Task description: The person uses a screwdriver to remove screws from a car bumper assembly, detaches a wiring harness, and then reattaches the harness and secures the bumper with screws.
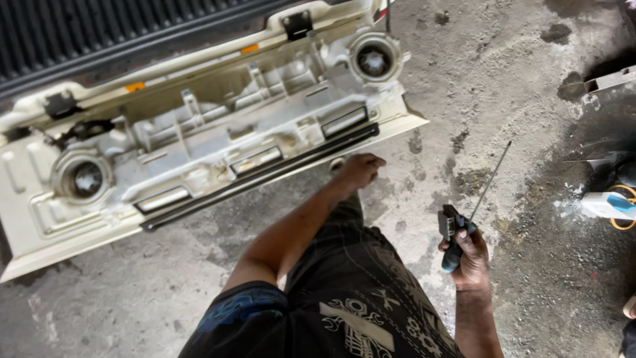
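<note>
**A:** So what's the setup where you're working?

**B:** Rough concrete floor (503, 86), all stained and patchy, with dark oily grime over on my right. The biggest thing down there is the cream-white bumper panel (199, 139), lying inside-up so you see all the ribs and brackets, with a round lamp housing (374, 59) at one end and another one (85, 179) at the other. A black trim strip (265, 174) runs along the near edge. Behind it sits a dark ribbed truck bed liner (99, 33). Off at the right edge lies some white and blue thing with an orange cord (613, 205); can't tell what it is.

**A:** And your hands?

**B:** I'm standing over it in black printed shorts (358, 298). My left grip (361, 169) is reached out just by the bumper's near edge, below the trim strip, fingers curled loosely. Whether it's actually touching the panel or holding anything, I can't tell from here. My right grip (472, 255) is closed tight around the dark handle of a long thin screwdriver (487, 182), its shaft pointing up and away over the floor. Pinched in the same grip there's a small black plastic part (449, 222) sticking out above my fingers, well apart from the bumper.
</note>
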